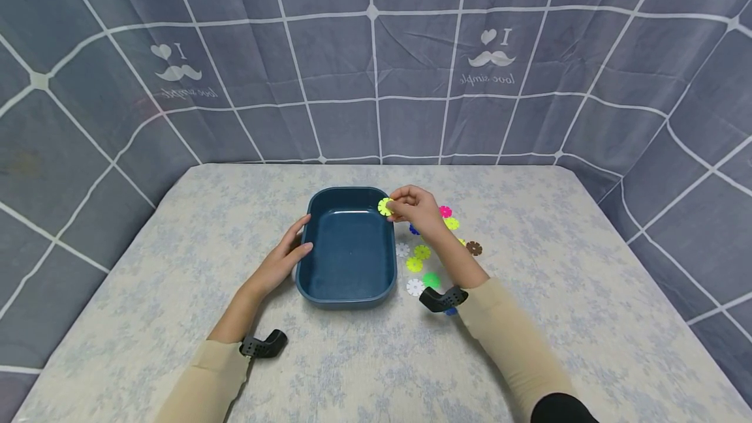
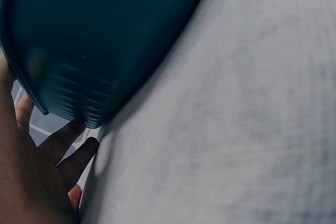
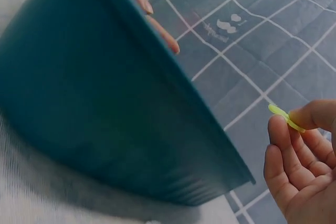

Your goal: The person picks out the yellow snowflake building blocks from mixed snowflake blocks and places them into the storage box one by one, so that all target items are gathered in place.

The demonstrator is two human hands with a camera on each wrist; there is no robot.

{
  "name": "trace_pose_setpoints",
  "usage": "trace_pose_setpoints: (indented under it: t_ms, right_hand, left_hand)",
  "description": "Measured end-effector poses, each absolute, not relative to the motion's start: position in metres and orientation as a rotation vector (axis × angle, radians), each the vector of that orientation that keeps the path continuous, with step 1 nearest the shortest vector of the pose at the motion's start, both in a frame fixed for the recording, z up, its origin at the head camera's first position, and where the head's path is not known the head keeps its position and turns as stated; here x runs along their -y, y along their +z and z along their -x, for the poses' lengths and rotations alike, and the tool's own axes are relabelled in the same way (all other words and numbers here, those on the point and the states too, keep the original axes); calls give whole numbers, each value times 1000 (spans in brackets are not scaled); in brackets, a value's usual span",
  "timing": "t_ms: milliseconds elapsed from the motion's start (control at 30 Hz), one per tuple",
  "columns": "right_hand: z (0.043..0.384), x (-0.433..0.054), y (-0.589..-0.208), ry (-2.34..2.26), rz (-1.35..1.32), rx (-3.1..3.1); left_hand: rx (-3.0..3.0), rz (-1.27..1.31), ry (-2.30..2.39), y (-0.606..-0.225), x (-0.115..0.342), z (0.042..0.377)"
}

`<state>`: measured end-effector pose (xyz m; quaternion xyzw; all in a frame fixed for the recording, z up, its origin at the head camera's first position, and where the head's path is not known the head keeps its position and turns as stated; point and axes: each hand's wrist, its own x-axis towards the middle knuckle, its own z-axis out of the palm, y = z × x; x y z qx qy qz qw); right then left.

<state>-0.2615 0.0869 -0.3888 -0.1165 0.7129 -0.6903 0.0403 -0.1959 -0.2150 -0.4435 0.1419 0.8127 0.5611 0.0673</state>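
Note:
A dark blue-green plastic basin [image 1: 349,302] stands on the table. My left hand [image 1: 281,260] holds its left side, thumb over the rim and the other fingers along the outer wall, as the left wrist view shows. With thumb and fingertips, my right hand [image 1: 417,211] pinches a yellow snowflake disc [image 1: 384,207] at the basin's far right corner. The right wrist view shows the disc [image 3: 286,118] edge-on, above the rim level. More discs lie right of the basin, among them a brown disc [image 1: 474,249] and a green disc [image 1: 431,279]; my right arm hides part of the group.
The table [image 1: 235,201] has a pale floral cover. A grey-blue curtain [image 1: 329,57] with white grid lines hangs behind it and at both sides. White discs [image 1: 414,287] lie close to the basin's right wall, and a pink disc [image 1: 445,211] lies farther back.

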Motion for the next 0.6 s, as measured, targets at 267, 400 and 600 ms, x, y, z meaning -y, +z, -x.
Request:
trace_pose_setpoints:
  t_ms: [267, 400, 600]
  right_hand:
    - [263, -74, -382, -2139, 435, -2147]
    - [264, -68, -380, -2151, 461, -2128]
    - [267, -54, -374, -2154, 454, -2097]
  left_hand:
    - [-2451, -433, 1694, -443, 212, 197]
    - [-2447, -442, 1693, -442, 212, 197]
    - [-2457, -430, 1677, -443, 213, 197]
